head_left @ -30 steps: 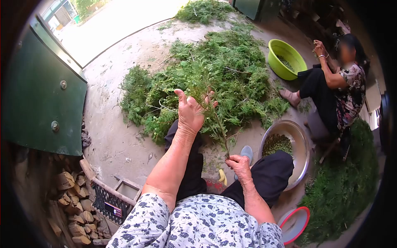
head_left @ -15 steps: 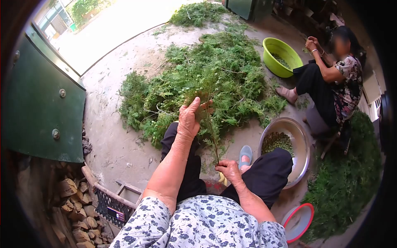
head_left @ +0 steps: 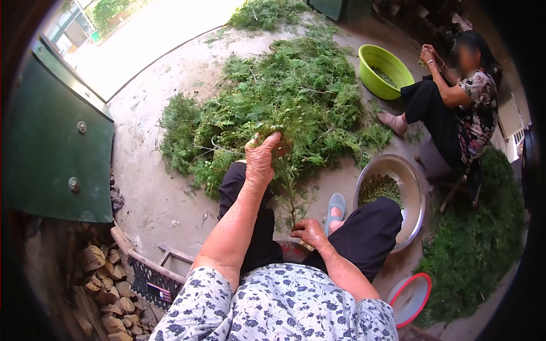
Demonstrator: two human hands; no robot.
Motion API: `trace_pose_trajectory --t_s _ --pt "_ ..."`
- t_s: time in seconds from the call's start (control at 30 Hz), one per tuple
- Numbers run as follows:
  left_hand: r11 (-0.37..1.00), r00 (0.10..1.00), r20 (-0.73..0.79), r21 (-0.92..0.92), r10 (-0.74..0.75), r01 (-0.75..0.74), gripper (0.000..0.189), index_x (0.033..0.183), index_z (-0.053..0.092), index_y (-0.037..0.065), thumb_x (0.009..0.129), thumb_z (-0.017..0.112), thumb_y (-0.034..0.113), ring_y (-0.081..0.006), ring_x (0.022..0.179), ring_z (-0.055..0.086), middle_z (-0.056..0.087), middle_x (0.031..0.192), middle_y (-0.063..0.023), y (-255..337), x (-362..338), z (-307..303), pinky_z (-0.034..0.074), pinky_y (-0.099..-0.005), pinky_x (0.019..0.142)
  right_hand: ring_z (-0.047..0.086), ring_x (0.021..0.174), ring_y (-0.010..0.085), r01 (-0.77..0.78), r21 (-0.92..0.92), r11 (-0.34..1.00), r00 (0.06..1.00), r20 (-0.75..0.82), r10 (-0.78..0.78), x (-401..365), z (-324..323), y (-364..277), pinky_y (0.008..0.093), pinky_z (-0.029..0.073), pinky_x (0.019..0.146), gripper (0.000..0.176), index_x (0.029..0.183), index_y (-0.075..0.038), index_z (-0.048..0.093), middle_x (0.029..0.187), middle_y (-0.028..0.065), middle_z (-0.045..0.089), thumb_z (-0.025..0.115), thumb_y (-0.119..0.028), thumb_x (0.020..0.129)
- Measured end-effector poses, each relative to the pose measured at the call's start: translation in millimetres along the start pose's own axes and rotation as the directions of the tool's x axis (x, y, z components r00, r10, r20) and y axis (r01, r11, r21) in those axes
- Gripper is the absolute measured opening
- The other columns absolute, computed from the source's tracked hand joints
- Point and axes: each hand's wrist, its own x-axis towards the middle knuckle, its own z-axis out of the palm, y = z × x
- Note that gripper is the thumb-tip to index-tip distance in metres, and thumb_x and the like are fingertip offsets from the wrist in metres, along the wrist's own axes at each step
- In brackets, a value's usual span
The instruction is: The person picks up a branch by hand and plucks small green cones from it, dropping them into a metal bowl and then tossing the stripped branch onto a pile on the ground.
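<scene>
An evergreen branch [head_left: 291,190] with feathery leaves stands nearly upright between my hands, its tip blending into the pile behind. My right hand [head_left: 310,232] pinches the bare lower end of its stem, close to my right knee. Higher up, my left hand [head_left: 260,162] is closed around the leafy top, thumb pointing up. Small pale green cones show near the left fingertips, which are partly hidden by the hand. Just beyond lies a large pile of cut evergreen branches [head_left: 307,85]. To the right of my knee, a steel basin [head_left: 416,196] contains many small green cones [head_left: 382,190].
A co-worker [head_left: 475,108] sits at the right beside a lime-green basin [head_left: 369,57], hands raised together. More greenery [head_left: 472,261] and a red-rimmed bowl [head_left: 424,290] lie to my right. A green metal door [head_left: 57,148], split firewood [head_left: 114,284] and a small chair [head_left: 153,264] are at left.
My left hand has closed around the top of the branch, where its fingers were more spread before. My right hand keeps its pinch on the stem. The whole view has shifted slightly.
</scene>
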Motion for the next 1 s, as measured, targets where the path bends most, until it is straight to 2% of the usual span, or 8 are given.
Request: trace_pose_trajectory --t_s 0.2,0.3,0.5,0.6,0.67,0.77,0.9,1.0 --pt "0.988 0.989 -0.003 -0.036 -0.148 0.147 0.01 0.092 0.057 0.003 0.082 0.057 0.004 -0.0231 0.069 0.063 0.061 0.079 -0.0098 -2.3 -9.3 6.7 0.056 -0.0396 0.063 0.06 0.065 0.025 -0.042 -0.094 0.995 0.99 0.132 0.054 1.0 -2.2 4.6 0.037 0.045 0.061 0.026 0.083 0.0 0.062 0.068 0.0157 0.06 0.073 -0.017 0.065" --pt "0.987 0.99 0.019 -0.076 -0.138 0.139 0.007 0.09 0.056 0.004 0.083 0.055 0.004 -0.0198 0.064 0.06 0.058 0.073 -0.0069 -9.6 -14.3 10.7 0.057 -0.0403 0.062 0.063 0.079 0.0287 -0.118 -0.222 0.968 0.977 0.149 0.153 0.7 -1.8 -0.5 0.0382 0.048 0.07 0.025 0.083 -0.005 0.068 0.08 0.0167 0.065 0.072 -0.021 0.065" --pt "0.991 0.997 0.03 0.116 -0.066 0.062 0.007 0.085 0.059 0.007 0.081 0.063 0.012 -0.0099 0.067 0.051 0.057 0.068 0.0007 -25.7 -17.6 8.0 0.039 -0.026 0.073 0.063 0.082 0.0315 -0.277 -0.186 0.943 0.953 0.075 0.295 14.6 6.4 21.8 0.041 0.049 0.073 0.026 0.086 -0.009 0.068 0.08 0.0154 0.065 0.071 -0.022 0.064" --pt "0.993 0.997 0.06 0.102 -0.057 0.051 0.006 0.078 0.058 0.007 0.08 0.063 0.011 -0.0096 0.066 0.051 0.056 0.067 0.0011 -27.1 -16.5 4.9 0.038 -0.0258 0.074 0.063 0.076 0.0326 -0.172 -0.387 0.906 0.984 -0.107 0.141 21.4 -4.2 22.6 0.0415 0.049 0.069 0.021 0.087 -0.009 0.066 0.078 0.016 0.064 0.068 -0.02 0.069" --pt "0.993 0.996 0.073 0.115 -0.048 0.039 0.007 0.076 0.058 0.007 0.08 0.063 0.011 -0.0095 0.066 0.051 0.056 0.067 0.0012 -25.8 -17.8 4.0 0.038 -0.0255 0.073 0.063 0.068 0.0246 0.019 -0.294 0.955 0.919 -0.372 -0.133 23.9 -21.3 16.8 0.033 0.049 0.062 0.017 0.086 -0.002 0.064 0.072 0.0155 0.063 0.063 -0.012 0.073" --pt "0.986 0.998 0.053 0.165 -0.027 0.018 0.009 0.073 0.058 0.006 0.08 0.062 0.011 -0.0094 0.064 0.05 0.055 0.066 0.0009 -17.8 -25.8 13.1 0.04 -0.025 0.066 0.059 0.062 0.0103 0.171 0.041 0.984 0.727 -0.679 -0.099 22.6 -55.9 -59.4 0.0233 0.047 0.057 0.009 0.088 -0.002 0.063 0.067 0.005 0.061 0.061 -0.007 0.081" --pt "0.981 0.995 0.085 0.191 -0.058 0.041 0.009 0.074 0.058 0.005 0.08 0.062 0.011 -0.0086 0.061 0.049 0.055 0.065 0.0011 -19.3 -34.2 18.4 0.041 -0.024 0.059 0.057 0.065 0.0099 0.413 0.187 0.891 0.645 -0.751 -0.142 22.6 -84.4 -130.2 0.0228 0.047 0.058 0.011 0.09 0.0 0.061 0.08 0.0031 0.058 0.063 -0.001 0.079" --pt "0.973 0.989 0.119 0.225 -0.083 0.054 0.008 0.076 0.058 0.005 0.081 0.061 0.01 -0.0082 0.06 0.048 0.054 0.065 0.0013 -19.9 -47.6 24.2 0.04 -0.0233 0.058 0.056 0.073 0.0106 0.492 0.057 0.869 0.632 -0.709 -0.312 32.2 -87.2 -144.7 0.0229 0.047 0.064 0.017 0.09 0.0 0.061 0.083 0.0034 0.057 0.067 0.002 0.075"
